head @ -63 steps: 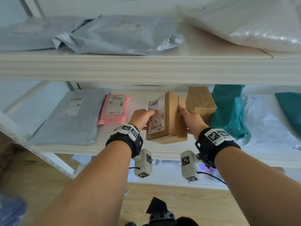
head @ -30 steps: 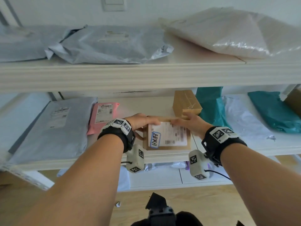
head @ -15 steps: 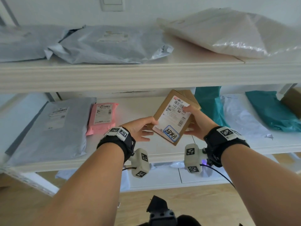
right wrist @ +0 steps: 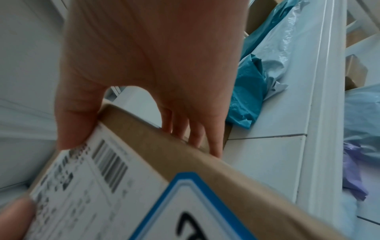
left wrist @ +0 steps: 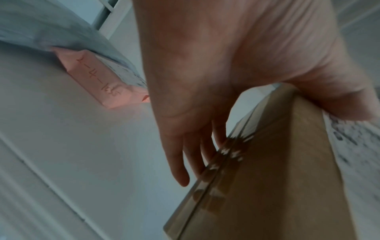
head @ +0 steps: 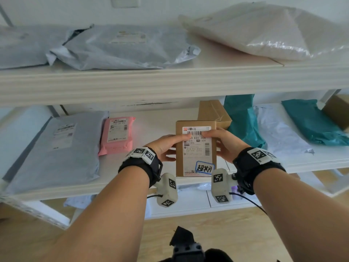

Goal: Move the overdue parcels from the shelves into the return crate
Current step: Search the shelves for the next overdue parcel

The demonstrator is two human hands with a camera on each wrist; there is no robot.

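My left hand (head: 166,147) and right hand (head: 225,142) pinched one cardboard parcel (head: 195,157) between them, thumbs laid on its label, fingers spread flat behind it, label facing me, above the front edge of the middle shelf (head: 156,121). On that shelf lay one grey mailer (head: 56,148), two teal bags (head: 241,120), one white bag (head: 279,133), a second cardboard box (head: 212,112) and one pink packet (head: 117,136). The top shelf (head: 170,80) carried two grey mailers (head: 120,48) and one pale bag (head: 264,31).
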